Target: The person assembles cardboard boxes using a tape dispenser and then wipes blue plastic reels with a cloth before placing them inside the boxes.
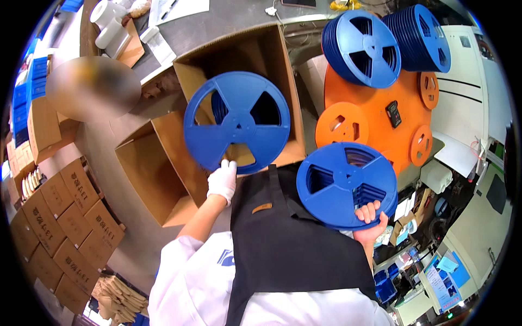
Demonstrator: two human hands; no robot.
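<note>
My left hand (223, 181), in a white glove, grips the near rim of a blue plastic reel (237, 117) with three wide cut-outs. This reel covers much of the mouth of an open cardboard box (296, 125); more blue reels show through its cut-outs. On the right, my bare right hand (371, 220) holds a stack of blue reels (342, 182) at its near rim, with fingers hooked through a cut-out. The stack is close against my black apron, and its top reel faces up. Part of the left thumb is hidden.
An orange round surface (375, 100) at the right carries two tall stacks of blue reels (370, 35) (435, 41) and a small black device (393, 114). Another open carton (157, 174) stands left of the box. Stacked cartons (70, 228) fill the lower left; a grey worktable (234, 16) lies behind.
</note>
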